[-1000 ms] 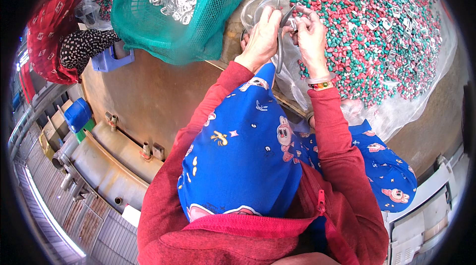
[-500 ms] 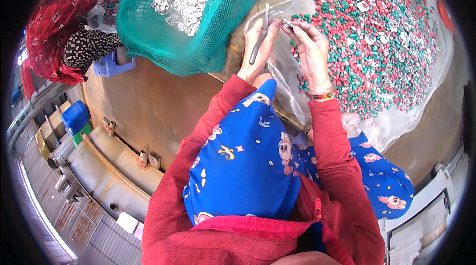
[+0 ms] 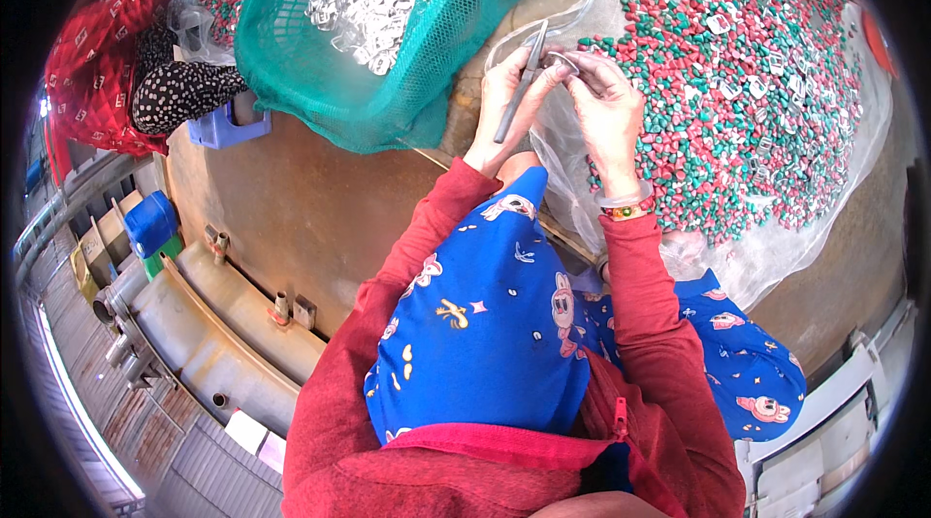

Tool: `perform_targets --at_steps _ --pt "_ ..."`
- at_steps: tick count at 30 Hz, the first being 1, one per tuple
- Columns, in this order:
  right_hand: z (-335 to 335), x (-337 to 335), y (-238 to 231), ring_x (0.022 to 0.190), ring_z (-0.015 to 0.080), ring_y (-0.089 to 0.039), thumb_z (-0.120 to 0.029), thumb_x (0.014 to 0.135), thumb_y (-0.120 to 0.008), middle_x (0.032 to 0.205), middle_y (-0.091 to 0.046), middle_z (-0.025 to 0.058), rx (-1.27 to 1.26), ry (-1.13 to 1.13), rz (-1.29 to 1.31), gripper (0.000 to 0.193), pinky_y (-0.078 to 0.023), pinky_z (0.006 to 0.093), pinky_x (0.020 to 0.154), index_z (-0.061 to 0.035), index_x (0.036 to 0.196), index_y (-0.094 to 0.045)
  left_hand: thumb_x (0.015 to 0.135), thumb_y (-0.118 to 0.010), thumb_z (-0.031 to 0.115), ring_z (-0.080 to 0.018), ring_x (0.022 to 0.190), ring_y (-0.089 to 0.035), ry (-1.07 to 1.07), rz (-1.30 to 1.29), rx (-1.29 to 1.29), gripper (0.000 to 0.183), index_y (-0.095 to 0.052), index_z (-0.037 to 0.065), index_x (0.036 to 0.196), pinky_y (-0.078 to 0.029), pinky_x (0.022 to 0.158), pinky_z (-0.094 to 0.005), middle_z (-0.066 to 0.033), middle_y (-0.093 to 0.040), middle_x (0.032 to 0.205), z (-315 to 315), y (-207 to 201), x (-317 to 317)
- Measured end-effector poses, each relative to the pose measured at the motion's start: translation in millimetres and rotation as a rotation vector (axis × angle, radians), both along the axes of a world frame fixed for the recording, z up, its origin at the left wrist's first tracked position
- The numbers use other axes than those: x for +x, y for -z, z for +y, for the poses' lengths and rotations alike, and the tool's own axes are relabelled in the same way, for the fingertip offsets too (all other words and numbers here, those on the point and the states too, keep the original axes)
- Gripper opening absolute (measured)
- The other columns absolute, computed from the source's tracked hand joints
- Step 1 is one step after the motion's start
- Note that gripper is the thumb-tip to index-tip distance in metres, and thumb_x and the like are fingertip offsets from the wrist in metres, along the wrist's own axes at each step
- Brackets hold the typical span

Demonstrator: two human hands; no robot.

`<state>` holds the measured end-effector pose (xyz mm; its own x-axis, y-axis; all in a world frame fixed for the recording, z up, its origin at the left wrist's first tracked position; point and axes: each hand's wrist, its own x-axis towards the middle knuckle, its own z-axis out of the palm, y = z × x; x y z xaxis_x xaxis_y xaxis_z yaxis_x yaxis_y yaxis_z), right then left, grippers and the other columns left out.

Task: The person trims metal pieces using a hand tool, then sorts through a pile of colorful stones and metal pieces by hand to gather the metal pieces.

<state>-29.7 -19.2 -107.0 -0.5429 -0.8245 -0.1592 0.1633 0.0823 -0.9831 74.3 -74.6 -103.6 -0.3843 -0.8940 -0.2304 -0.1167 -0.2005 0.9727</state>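
In front of me my left hand (image 3: 499, 120) is closed around a slim grey metal tool (image 3: 518, 101), its narrow, tapered end pointing up and away; the exact kind is unclear. Close on its right, my right hand (image 3: 611, 115) pinches a small curved metal piece (image 3: 561, 56) at the fingertips. The left thumb and fingers meet the same piece, which is partly hidden by fingers. Beyond and to the right spreads a pile of small red and green stones (image 3: 679, 111) with silver buckle-like metal pieces (image 3: 718, 23) scattered over it.
A green basket (image 3: 281, 81) lined with netting holds many silver metal pieces (image 3: 369, 4) at the far left. Clear plastic sheeting (image 3: 776, 251) lies under the stones. A person in red (image 3: 102, 72) sits at the left, near a blue-violet stool (image 3: 230, 125). Large pipes (image 3: 223, 348) run along the lower left.
My hands have come together at the small metal piece, the left fingers now touching it. The tool has tilted slightly to the right. The whole view has shifted a little.
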Motion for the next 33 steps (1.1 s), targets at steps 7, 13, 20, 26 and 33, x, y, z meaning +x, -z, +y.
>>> perform_targets --at_steps 7,13,20,26,33 --pt "2.2 6.4 -7.6 0.083 0.0136 -0.064 0.006 0.078 -0.061 0.091 -0.064 0.0088 0.070 -0.021 0.069 0.016 -0.051 0.0244 0.075 0.0033 0.094 -0.064 0.081 -0.067 0.014 -0.0057 0.072 -0.050 -0.031 -0.093 -0.009 0.013 -0.063 0.003 0.088 -0.040 0.067 -0.0211 0.0016 -0.060 0.079 2.6 5.4 3.2" --pt "-0.7 6.3 -16.0 0.086 0.0135 -0.062 0.007 0.077 -0.061 0.093 -0.063 0.0079 0.060 0.001 0.022 0.017 -0.051 0.0241 0.078 0.0036 0.093 -0.064 0.081 -0.066 0.019 -0.0068 0.067 -0.052 -0.028 -0.062 -0.041 0.020 -0.064 0.001 0.089 -0.043 0.061 -0.0234 -0.0015 -0.061 0.072 -0.7 -7.1 5.2" --pt "0.0 -2.1 -12.0 0.088 0.0139 -0.061 0.010 0.077 -0.061 0.094 -0.061 0.0074 -0.055 -0.019 0.069 0.016 -0.051 0.0239 0.079 0.0042 0.092 -0.064 0.082 -0.064 0.012 -0.0004 0.064 -0.047 -0.034 0.182 0.194 0.020 -0.063 0.004 0.101 -0.038 0.055 -0.0158 0.0037 -0.061 0.080 2.0 -20.9 2.0" --pt "0.2 -4.9 -10.5 0.080 0.0105 -0.062 0.003 0.080 -0.063 0.090 -0.065 0.0052 0.039 0.047 -0.182 0.019 -0.051 0.0221 0.070 0.0047 0.098 -0.061 0.085 -0.062 0.012 -0.0077 0.085 -0.056 0.071 -0.006 -0.052 0.024 -0.061 0.000 0.105 -0.047 0.076 -0.0243 -0.0033 -0.063 0.092 0.7 -9.6 4.2" --pt "-10.2 5.2 -36.7 0.080 0.0131 -0.064 0.004 0.081 -0.058 0.091 -0.066 0.0110 0.145 -0.070 0.127 0.024 -0.053 0.0265 0.070 0.0002 0.104 -0.062 0.088 -0.057 0.010 -0.0101 0.080 -0.056 -0.039 0.186 -0.024 0.026 -0.055 0.000 0.112 -0.047 0.070 -0.0248 -0.0046 -0.060 0.092 2.8 -17.5 2.8"
